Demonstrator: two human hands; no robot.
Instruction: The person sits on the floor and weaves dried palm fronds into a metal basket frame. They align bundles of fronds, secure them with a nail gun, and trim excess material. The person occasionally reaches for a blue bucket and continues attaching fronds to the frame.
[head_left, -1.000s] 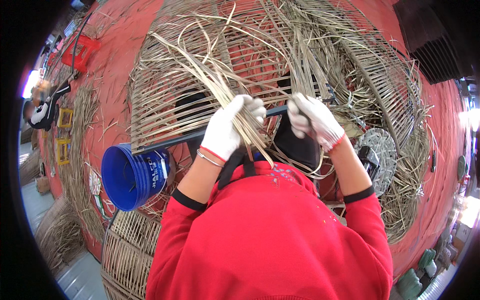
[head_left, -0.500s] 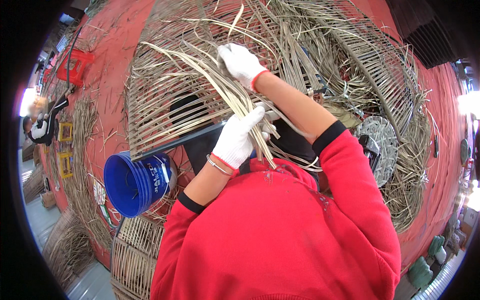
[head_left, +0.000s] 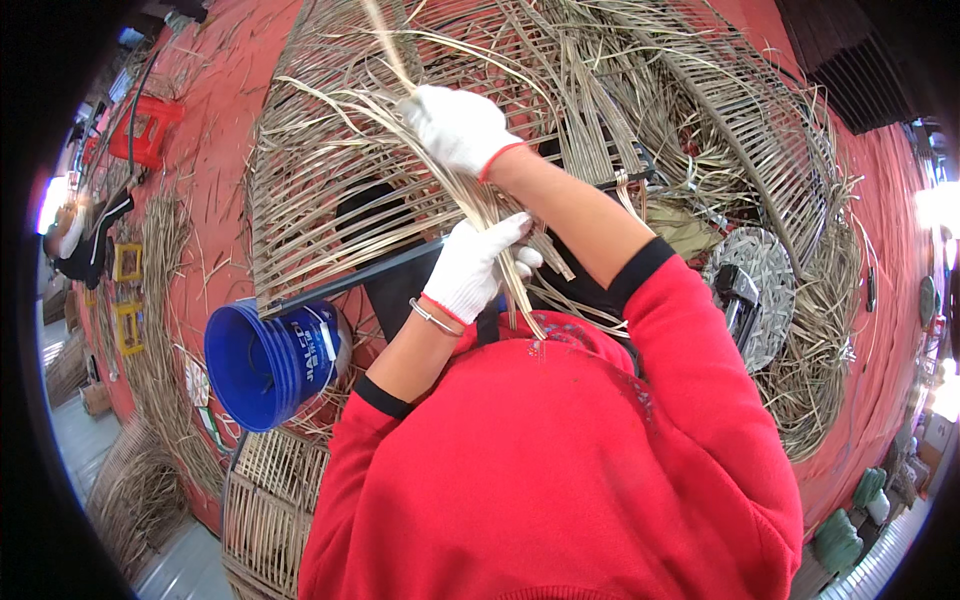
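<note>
My left hand [head_left: 470,268], in a white knit glove with a metal bangle at the wrist, is closed around a bundle of dried leaf strips [head_left: 482,206]. The strips' lower ends stick out past the fist toward my red top. Farther up, my gloved right hand [head_left: 455,128] is closed over the same bundle, its fingertips partly hidden. A pale strip [head_left: 388,48], blurred by motion, runs up from its fingers. Beneath both hands lies a slatted panel of strips [head_left: 305,215], with a dark bar [head_left: 365,277] along its near edge.
A blue bucket [head_left: 300,365] lies tipped left of my left arm. Loose strips [head_left: 165,300] litter the red floor. At right are another slatted panel [head_left: 750,120] and a round woven piece [head_left: 775,300]. A red stool [head_left: 148,130] and another person [head_left: 90,240] are far left.
My right hand has moved slightly left and nearer, and a blurred strip now rises from its fingers. My left hand keeps its hold on the bundle, almost in place.
</note>
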